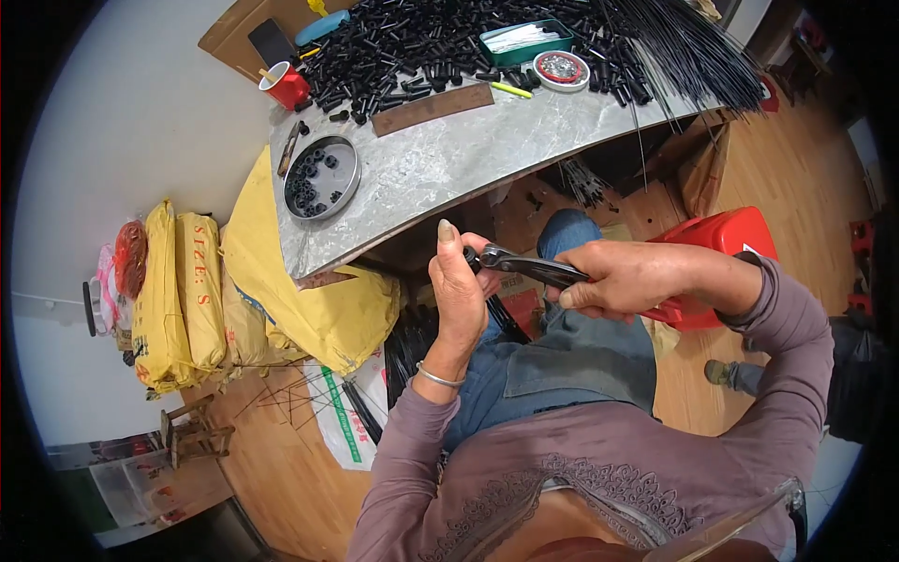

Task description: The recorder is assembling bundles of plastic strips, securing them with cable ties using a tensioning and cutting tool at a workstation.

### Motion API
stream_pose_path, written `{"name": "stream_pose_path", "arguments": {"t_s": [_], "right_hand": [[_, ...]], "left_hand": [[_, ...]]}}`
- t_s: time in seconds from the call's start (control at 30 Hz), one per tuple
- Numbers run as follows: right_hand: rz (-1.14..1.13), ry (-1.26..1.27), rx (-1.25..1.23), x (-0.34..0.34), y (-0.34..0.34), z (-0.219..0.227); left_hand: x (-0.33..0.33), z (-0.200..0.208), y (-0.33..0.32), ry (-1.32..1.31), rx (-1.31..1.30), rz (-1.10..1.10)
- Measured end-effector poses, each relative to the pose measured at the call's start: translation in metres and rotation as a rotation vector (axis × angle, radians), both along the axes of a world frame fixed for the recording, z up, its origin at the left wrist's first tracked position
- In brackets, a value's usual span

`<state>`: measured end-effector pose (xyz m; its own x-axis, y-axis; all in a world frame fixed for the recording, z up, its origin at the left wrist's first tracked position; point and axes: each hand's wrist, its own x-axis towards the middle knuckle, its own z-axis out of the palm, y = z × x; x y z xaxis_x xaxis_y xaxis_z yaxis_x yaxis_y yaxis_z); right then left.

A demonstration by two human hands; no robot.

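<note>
My left hand [459, 286] is closed around a small black fitting [471, 255], its thumb pointing up. My right hand [618, 276] grips the dark handles of a pair of pliers [538, 268]. The pliers' metal head meets the black fitting at my left fingertips; whether the jaws bite on it is too small to tell. Below my left hand, thin black rods [507, 320] slant over my lap, and I cannot tell if they join the fitting. Both hands are in front of the grey table's [412, 192] near edge, over my jeans.
A round metal tray [348, 195] with black rings lies at the table's left. Behind are a pile of black fittings [403, 47], a wooden strip [433, 109], a teal box [551, 51], a white round tin [582, 86] and long black rods [698, 56]. A red container [740, 239] stands right; yellow sacks [201, 290] left.
</note>
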<state>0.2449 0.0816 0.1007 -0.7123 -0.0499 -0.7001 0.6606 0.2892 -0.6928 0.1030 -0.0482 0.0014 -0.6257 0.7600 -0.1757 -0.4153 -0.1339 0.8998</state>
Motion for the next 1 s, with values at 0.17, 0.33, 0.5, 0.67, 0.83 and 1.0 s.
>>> {"name": "stream_pose_path", "arguments": {"t_s": [0.17, 0.33, 0.5, 0.67, 0.83, 1.0], "right_hand": [[0.031, 0.198, 0.162, 0.006, -0.001, -0.017], [0.036, 0.344, 0.41, 0.004, -0.007, -0.036], [-0.012, 0.676, 0.847, -0.046, 0.015, -0.053], [-0.078, 0.695, 1.207, -0.095, 0.093, -0.091], [-0.07, 0.759, 1.327, -0.114, 0.115, -0.098], [-0.17, 0.859, 1.35, -0.113, 0.124, -0.104]], "left_hand": [[0.004, -0.001, 0.007, 0.058, -0.022, 0.0], [0.0, 0.003, 0.008, 0.098, -0.016, -0.018], [-0.03, 0.04, 0.009, 0.42, 0.159, 0.215], [-0.084, 0.168, -0.055, 0.552, 0.515, 0.542], [-0.093, 0.159, -0.111, 0.801, 0.049, 0.57], [-0.132, -0.101, -0.119, 0.86, -0.804, 0.228]]}}
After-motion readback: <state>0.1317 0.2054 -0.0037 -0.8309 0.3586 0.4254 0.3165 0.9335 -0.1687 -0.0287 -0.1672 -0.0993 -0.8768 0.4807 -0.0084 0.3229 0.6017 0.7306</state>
